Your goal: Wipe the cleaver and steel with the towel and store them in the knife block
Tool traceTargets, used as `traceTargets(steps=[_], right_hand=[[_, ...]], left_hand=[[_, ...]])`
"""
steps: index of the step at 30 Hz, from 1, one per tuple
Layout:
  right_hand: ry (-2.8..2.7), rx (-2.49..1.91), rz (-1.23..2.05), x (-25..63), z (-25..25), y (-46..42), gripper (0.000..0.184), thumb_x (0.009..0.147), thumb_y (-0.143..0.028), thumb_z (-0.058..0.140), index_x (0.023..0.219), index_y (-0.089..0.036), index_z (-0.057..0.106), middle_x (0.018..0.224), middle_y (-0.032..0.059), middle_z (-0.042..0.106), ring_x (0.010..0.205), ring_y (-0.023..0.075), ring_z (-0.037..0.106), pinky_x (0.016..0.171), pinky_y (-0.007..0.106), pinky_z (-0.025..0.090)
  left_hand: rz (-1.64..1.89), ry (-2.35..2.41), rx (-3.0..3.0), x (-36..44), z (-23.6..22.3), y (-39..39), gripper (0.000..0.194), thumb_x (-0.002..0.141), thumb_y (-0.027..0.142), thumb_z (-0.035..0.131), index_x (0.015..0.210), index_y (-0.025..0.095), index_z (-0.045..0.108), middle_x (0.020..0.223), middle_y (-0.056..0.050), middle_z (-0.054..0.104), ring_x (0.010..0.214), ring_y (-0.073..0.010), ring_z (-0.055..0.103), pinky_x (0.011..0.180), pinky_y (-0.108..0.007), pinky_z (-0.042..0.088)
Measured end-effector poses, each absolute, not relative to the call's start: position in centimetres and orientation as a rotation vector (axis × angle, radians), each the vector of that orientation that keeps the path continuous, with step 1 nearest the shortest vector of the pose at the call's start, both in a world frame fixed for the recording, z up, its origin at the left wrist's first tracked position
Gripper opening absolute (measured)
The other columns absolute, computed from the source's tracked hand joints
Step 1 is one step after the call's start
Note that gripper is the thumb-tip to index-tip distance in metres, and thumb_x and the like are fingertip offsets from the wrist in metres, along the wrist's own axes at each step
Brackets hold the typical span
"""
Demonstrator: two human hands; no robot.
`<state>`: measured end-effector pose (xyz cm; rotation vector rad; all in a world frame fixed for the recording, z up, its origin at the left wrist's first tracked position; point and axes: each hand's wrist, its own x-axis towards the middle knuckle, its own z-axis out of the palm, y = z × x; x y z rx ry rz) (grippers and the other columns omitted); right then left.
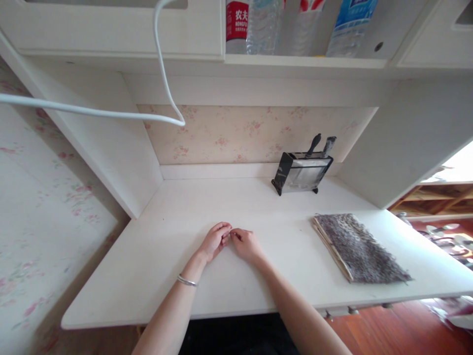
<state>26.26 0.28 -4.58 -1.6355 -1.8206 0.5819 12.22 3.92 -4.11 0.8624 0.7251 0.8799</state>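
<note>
Both my hands meet over the middle of the white desk [155, 276], their fingertips touching or nearly so. My left hand [215, 241], with a silver bangle [187, 281] on its wrist, has its fingers curled in and pressed together. Closed as well, my right hand [245, 243] keeps its thumb and forefinger in a pinch against the left fingertips. Whatever may lie between the fingers is hidden or too small to make out. To the right lies a folded grey-brown shaggy cloth [364, 249], apart from my hands.
A black-framed knife holder [305, 177] with two handles sticking out stands at the back right. Overhead, a shelf [306, 62] holds several plastic bottles [264, 24]. A white cable [111, 116] hangs at upper left. Side panels [99, 138] bound the desk.
</note>
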Motion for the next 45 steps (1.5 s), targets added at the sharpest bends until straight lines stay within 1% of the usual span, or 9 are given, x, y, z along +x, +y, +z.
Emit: traceTargets(steps=[3, 10, 15, 19, 24, 30, 39, 45], right_hand=[[-1.824, -1.631, 0.588, 26.29, -4.66, 0.35, 0.029, 0.091, -0.027, 0.043, 0.098, -0.026, 0.072, 0.092, 0.0024, 0.074, 0.081, 0.0149, 0.066, 0.073, 0.021, 0.043], [-1.841, -1.604, 0.585, 26.27, -4.86, 0.51, 0.029, 0.091, -0.023, 0.043, 0.095, -0.024, 0.071, 0.092, 0.0028, 0.074, 0.082, 0.0145, 0.067, 0.075, 0.021, 0.044], [-1.839, -1.623, 0.582, 26.20, -4.68, 0.46, 0.030, 0.091, -0.022, 0.042, 0.096, -0.023, 0.072, 0.092, 0.0041, 0.074, 0.083, 0.0156, 0.067, 0.076, 0.022, 0.044], [-1.846, -1.632, 0.583, 26.14, -4.44, 0.34, 0.030, 0.090, -0.022, 0.043, 0.093, -0.024, 0.072, 0.089, 0.0034, 0.074, 0.081, 0.0155, 0.067, 0.074, 0.021, 0.044], [-1.845, -1.625, 0.573, 26.14, -4.47, 0.33, 0.029, 0.090, -0.022, 0.043, 0.094, -0.024, 0.071, 0.091, 0.0032, 0.074, 0.082, 0.0148, 0.067, 0.074, 0.021, 0.044], [-1.844, -1.600, 0.583, 26.22, -4.64, 0.39, 0.028, 0.091, -0.024, 0.043, 0.092, -0.024, 0.071, 0.090, 0.0029, 0.074, 0.080, 0.0145, 0.066, 0.073, 0.021, 0.043], [-1.829, -1.597, 0.592, 26.18, -4.79, 0.39, 0.028, 0.091, -0.024, 0.043, 0.094, -0.025, 0.071, 0.090, 0.0025, 0.074, 0.080, 0.0145, 0.066, 0.074, 0.021, 0.043], [-1.829, -1.601, 0.590, 26.17, -4.80, 0.42, 0.028, 0.090, -0.024, 0.043, 0.088, -0.023, 0.071, 0.085, 0.0022, 0.073, 0.074, 0.0138, 0.063, 0.067, 0.021, 0.040]], left_hand=[[0.892, 0.722, 0.856, 12.31, -4.27, 4.02, 0.019, 0.071, 0.028, 0.070, 0.079, 0.015, 0.058, 0.066, 0.005, 0.047, 0.048, -0.0029, 0.037, 0.045, -0.019, 0.025], [0.895, 0.718, 0.860, 12.45, -4.46, 4.13, 0.020, 0.072, 0.030, 0.070, 0.079, 0.015, 0.059, 0.061, 0.007, 0.042, 0.048, -0.0038, 0.035, 0.045, -0.019, 0.025], [0.891, 0.710, 0.863, 12.39, -4.38, 4.07, 0.021, 0.073, 0.031, 0.070, 0.079, 0.015, 0.058, 0.063, 0.006, 0.044, 0.048, -0.0036, 0.035, 0.045, -0.019, 0.024], [0.893, 0.717, 0.862, 12.44, -4.36, 4.08, 0.021, 0.072, 0.031, 0.070, 0.079, 0.015, 0.058, 0.064, 0.006, 0.045, 0.048, -0.0035, 0.036, 0.045, -0.019, 0.024], [0.895, 0.722, 0.868, 12.50, -4.31, 4.08, 0.022, 0.072, 0.032, 0.071, 0.078, 0.016, 0.059, 0.063, 0.006, 0.045, 0.048, -0.0039, 0.036, 0.045, -0.020, 0.025], [0.885, 0.728, 0.882, 12.44, -4.22, 4.04, 0.022, 0.071, 0.033, 0.071, 0.077, 0.016, 0.058, 0.061, 0.006, 0.043, 0.047, -0.0045, 0.037, 0.045, -0.020, 0.025], [0.890, 0.751, 0.897, 12.54, -4.31, 4.10, 0.022, 0.071, 0.033, 0.071, 0.078, 0.016, 0.059, 0.056, 0.007, 0.042, 0.046, -0.0047, 0.036, 0.046, -0.020, 0.025], [0.877, 0.744, 0.902, 12.49, -4.24, 4.11, 0.022, 0.071, 0.032, 0.072, 0.077, 0.016, 0.059, 0.057, 0.006, 0.043, 0.048, -0.0050, 0.037, 0.046, -0.020, 0.026]])
